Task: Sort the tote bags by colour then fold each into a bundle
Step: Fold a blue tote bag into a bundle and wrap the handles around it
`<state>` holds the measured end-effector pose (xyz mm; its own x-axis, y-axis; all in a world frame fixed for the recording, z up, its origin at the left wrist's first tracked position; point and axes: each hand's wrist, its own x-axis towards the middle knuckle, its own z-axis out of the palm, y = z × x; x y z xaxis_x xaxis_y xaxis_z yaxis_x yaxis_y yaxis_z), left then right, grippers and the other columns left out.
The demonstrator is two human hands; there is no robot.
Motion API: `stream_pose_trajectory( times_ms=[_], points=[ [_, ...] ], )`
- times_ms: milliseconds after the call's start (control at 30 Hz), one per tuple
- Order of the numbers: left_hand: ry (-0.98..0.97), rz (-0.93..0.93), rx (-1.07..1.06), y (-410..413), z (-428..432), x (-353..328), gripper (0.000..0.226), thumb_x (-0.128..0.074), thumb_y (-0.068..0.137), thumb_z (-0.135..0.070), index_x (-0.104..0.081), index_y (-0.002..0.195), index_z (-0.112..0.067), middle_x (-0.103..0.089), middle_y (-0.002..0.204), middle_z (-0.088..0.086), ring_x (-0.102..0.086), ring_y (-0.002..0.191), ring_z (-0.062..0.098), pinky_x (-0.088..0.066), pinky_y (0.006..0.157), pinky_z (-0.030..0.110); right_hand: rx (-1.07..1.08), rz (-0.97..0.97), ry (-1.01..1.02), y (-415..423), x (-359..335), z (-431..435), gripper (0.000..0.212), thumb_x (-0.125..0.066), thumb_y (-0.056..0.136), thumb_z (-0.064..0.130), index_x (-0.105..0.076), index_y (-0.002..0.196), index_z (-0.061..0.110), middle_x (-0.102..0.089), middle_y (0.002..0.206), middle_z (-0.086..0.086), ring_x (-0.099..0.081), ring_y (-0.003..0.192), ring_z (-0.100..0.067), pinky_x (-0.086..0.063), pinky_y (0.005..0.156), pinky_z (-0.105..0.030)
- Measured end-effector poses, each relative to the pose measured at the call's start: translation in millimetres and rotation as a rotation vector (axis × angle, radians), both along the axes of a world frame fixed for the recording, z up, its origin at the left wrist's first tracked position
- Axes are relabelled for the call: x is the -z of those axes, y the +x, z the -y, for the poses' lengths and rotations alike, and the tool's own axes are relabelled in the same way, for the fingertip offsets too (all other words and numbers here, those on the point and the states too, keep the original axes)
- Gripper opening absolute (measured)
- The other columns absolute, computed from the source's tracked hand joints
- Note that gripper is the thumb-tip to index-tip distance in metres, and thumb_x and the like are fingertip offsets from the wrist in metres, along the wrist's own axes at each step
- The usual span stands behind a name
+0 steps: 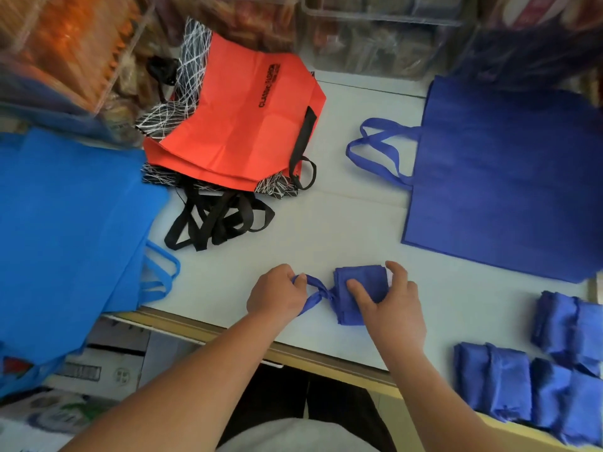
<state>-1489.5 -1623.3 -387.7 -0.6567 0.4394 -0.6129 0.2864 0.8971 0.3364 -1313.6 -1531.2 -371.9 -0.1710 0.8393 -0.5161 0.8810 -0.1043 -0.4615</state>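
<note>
A dark blue tote folded into a small bundle (357, 288) lies near the front edge of the white table (342, 216). My right hand (388, 305) holds the bundle down, thumb on its right side and fingers across its top. My left hand (277, 293) grips the bundle's twisted handle straps (315, 290) and holds them out to the left. Several finished dark blue bundles (535, 386) sit at the front right. A flat dark blue tote (502, 177) lies at the back right. Light blue totes (65, 230) are stacked at the left, and red totes (241, 115) lie at the back centre.
Black-and-white patterned bags with black straps (215, 216) lie under the red totes. Clear plastic bins (375, 37) line the back of the table. Cardboard boxes (98, 363) stand on the floor below the table's left front edge.
</note>
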Motion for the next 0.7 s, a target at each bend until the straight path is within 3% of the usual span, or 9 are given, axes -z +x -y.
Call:
stream_pose_trajectory(
  times_ms=[67,100,200,267,400,533,633,700],
  points=[
    [0.038,-0.053,-0.031,9,3,-6,0.037,-0.050,0.102,-0.045,-0.046,0.074,-0.021,-0.054,0.068,-0.003,-0.051,0.062,0.020,-0.040,0.057,0.031,0.191,-0.080,-0.135,-2,-1,-8,0.092,-0.080,0.074,0.064,-0.036,0.143,0.022,-0.062,0.112,-0.001,-0.062,0.094,-0.022,-0.048,0.070,-0.035],
    [0.068,-0.082,-0.043,14,3,-11,0.037,-0.050,0.103,-0.045,-0.046,0.074,-0.021,-0.053,0.066,-0.003,-0.050,0.061,0.020,-0.040,0.057,0.031,0.235,-0.112,-0.197,-4,-2,-12,0.086,-0.084,0.073,0.059,-0.044,0.136,0.016,-0.064,0.107,-0.002,-0.062,0.088,-0.020,-0.049,0.069,-0.035],
    [0.131,-0.126,-0.068,21,1,-25,0.037,-0.051,0.103,-0.046,-0.048,0.076,-0.020,-0.054,0.064,-0.003,-0.048,0.058,0.018,-0.039,0.053,0.030,0.352,-0.267,-0.393,-6,-4,-22,0.048,-0.087,0.077,0.043,-0.064,0.101,0.009,-0.068,0.097,-0.005,-0.062,0.079,-0.017,-0.050,0.063,-0.033],
    [0.141,-0.096,-0.073,20,0,-36,0.037,-0.053,0.102,-0.047,-0.051,0.077,-0.019,-0.054,0.065,-0.004,-0.049,0.059,0.017,-0.040,0.055,0.030,0.378,-0.413,-0.473,-2,-15,-26,0.032,-0.086,0.082,0.034,-0.065,0.095,0.014,-0.069,0.098,-0.005,-0.063,0.082,-0.020,-0.050,0.062,-0.031],
    [0.106,0.104,-0.064,13,-5,-69,0.036,-0.061,0.097,-0.046,-0.060,0.080,-0.013,-0.057,0.068,-0.002,-0.053,0.062,0.019,-0.049,0.059,0.033,0.042,-0.689,-0.349,21,-65,-29,0.026,-0.080,0.087,0.014,-0.068,0.106,0.027,-0.074,0.099,0.003,-0.069,0.094,-0.023,-0.058,0.077,-0.035],
    [0.130,0.315,-0.057,12,-14,-122,0.031,-0.066,0.096,-0.045,-0.061,0.085,-0.016,-0.051,0.062,-0.001,-0.043,0.048,0.014,-0.028,0.038,0.016,-0.464,-0.777,-0.059,43,-127,-36,0.039,-0.084,0.079,0.000,-0.068,0.102,0.027,-0.072,0.098,0.006,-0.068,0.086,-0.016,-0.050,0.075,-0.019],
    [0.232,0.294,0.042,22,-25,-156,0.029,-0.068,0.094,-0.042,-0.062,0.083,-0.016,-0.053,0.063,-0.003,-0.045,0.045,0.009,-0.030,0.036,0.014,-0.763,-0.761,0.201,54,-153,-35,0.040,-0.086,0.075,0.008,-0.071,0.105,0.030,-0.068,0.103,0.012,-0.066,0.092,-0.016,-0.051,0.078,-0.024],
    [0.315,0.355,0.077,31,-33,-175,0.030,-0.069,0.094,-0.041,-0.065,0.085,-0.013,-0.061,0.070,-0.002,-0.054,0.058,0.013,-0.039,0.043,0.016,-0.853,-0.736,0.279,56,-166,-30,0.038,-0.083,0.076,0.023,-0.070,0.110,0.035,-0.065,0.109,0.019,-0.064,0.096,-0.013,-0.053,0.078,-0.027]
  ],
)
